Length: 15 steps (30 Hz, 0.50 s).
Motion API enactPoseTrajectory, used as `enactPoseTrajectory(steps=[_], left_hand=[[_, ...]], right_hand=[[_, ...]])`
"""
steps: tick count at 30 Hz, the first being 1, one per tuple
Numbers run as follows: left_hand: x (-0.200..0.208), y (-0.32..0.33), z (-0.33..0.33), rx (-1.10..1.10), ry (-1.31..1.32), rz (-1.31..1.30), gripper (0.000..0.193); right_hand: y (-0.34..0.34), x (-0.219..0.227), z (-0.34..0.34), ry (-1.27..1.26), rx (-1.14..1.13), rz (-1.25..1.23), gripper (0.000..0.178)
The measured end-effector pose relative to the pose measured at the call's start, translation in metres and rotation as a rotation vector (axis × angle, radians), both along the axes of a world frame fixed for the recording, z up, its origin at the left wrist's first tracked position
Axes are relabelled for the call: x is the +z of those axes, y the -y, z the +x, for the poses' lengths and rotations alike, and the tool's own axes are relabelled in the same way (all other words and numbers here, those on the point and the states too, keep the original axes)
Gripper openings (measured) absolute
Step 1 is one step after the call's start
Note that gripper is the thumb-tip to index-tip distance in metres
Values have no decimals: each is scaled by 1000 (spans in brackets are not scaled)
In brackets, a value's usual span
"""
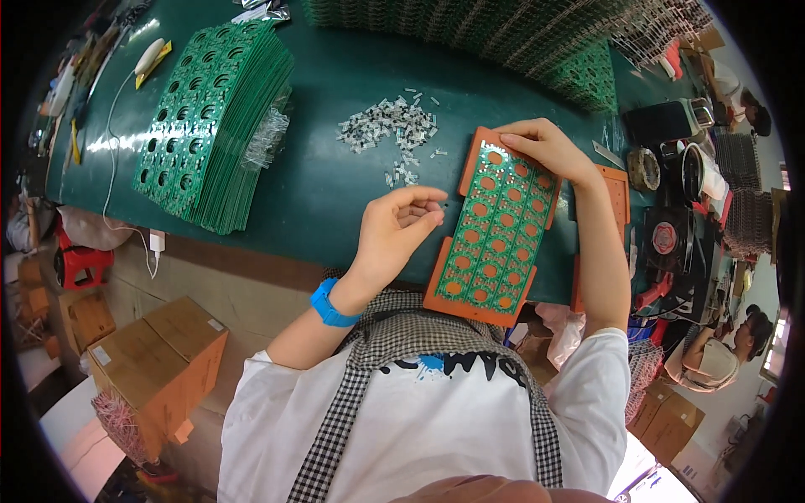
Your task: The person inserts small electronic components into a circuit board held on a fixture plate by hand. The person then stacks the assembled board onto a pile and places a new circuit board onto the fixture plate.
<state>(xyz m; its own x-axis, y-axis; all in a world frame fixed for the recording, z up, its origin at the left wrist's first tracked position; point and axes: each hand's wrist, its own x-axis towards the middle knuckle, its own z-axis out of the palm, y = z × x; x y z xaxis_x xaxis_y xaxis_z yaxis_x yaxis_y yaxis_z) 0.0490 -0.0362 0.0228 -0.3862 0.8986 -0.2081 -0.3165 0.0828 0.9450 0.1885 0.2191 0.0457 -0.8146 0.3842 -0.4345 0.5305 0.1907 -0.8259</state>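
Observation:
A green circuit board panel [495, 226] with rows of round holes lies in an orange fixture tray [478, 312] at the table's front edge, tilted a little to the right. My right hand [549, 149] rests at the panel's far end, fingertips drawn together on its top edge; anything between them is hidden. My left hand [396, 228] hovers left of the panel, fingers curled, thumb and index close together; what they hold, if anything, is too small to name. Beyond it lies a loose pile of small clear and white parts [390, 126].
A tall stack of green board panels [205, 126] stands on the left, with crumpled clear plastic [268, 138] against it. More stacked boards [583, 75] line the back. Another orange tray [616, 193] is right of my arm. Cardboard boxes [159, 360] sit below left; a person [713, 356] is at right.

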Motion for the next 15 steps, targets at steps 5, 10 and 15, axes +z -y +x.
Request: enactPoseTrajectory(steps=[5, 10, 15], left_hand=[[-1, -8, 0, 43, -80, 39, 26], [2, -17, 6, -11, -78, 70, 28], [3, -23, -7, -327, 220, 46, 32]], right_hand=[[54, 15, -2, -311, 2, 913, 17], [119, 24, 10, -292, -62, 353, 15], [105, 16, 20, -420, 110, 274, 11]])
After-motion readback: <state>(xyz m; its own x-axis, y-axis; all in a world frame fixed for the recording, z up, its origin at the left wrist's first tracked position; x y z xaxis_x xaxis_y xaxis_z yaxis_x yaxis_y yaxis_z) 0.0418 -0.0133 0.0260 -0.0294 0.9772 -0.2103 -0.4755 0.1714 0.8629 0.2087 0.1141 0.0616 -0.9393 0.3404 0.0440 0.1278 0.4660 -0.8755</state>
